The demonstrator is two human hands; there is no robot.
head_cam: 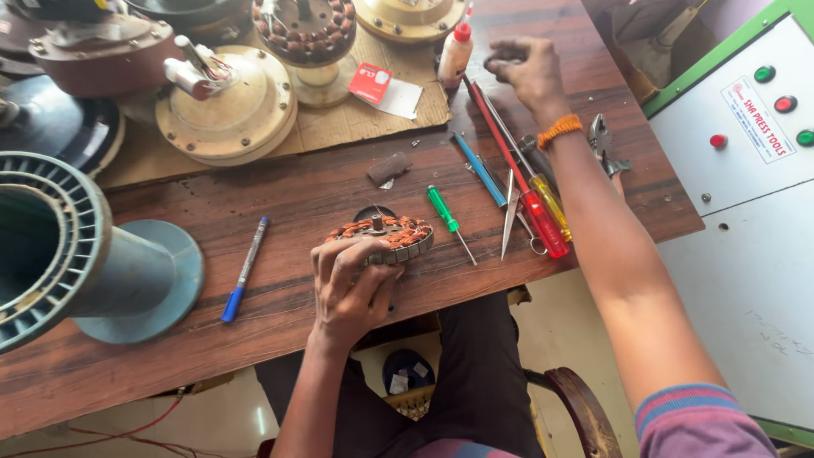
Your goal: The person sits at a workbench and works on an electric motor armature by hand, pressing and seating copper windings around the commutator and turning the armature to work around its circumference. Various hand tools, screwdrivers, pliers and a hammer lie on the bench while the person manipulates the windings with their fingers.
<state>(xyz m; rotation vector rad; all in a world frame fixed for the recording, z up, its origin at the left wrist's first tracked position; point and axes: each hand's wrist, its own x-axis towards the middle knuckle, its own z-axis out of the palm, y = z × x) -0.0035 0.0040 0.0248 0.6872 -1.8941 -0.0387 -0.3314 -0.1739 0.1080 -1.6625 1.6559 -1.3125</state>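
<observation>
My left hand (349, 284) grips a round stator (392, 235) with copper windings, holding it at the near edge of the wooden table (280, 203). My right hand (527, 72) reaches far across the table, fingers closed around a small dark object (502, 61) beside a white bottle with a red cap (455, 53). An orange thread band circles that wrist. Between the hands lie a green screwdriver (446, 215), a blue one (479, 168), a red-handled one (530, 195), a yellow-handled one (551, 206) and scissors (512, 212).
A blue pen (244, 269) lies left of the stator. A large teal finned housing (59, 246) stands at the left edge. Several cream and brown motor covers (229, 106) sit on cardboard at the back. Pliers (604, 140) lie right of my forearm. A white control box (746, 170) with coloured buttons stands right.
</observation>
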